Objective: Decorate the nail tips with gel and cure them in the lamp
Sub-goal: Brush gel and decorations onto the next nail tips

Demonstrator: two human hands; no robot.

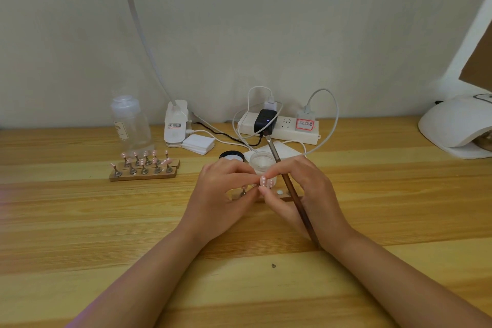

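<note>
My left hand (223,194) and my right hand (306,192) meet at the table's middle, fingertips pinching a pink nail tip with white dots (263,181). A long brown brush (287,189) lies across my right hand, held between its fingers, bristle end pointing away. Under the hands lies a wooden holder strip (286,197), mostly hidden. A clear gel jar (261,161) stands just behind my fingers, its black lid (232,156) beside it. Two wooden strips with several pink nail tips on stands (143,166) sit to the left. The white curing lamp (455,128) is at the far right.
A clear pump bottle (130,122), a clip base of a desk lamp (175,122), a stack of white pads (198,143), a power strip with plugs and cables (279,125) and white paper (285,150) line the back of the wooden table (80,221).
</note>
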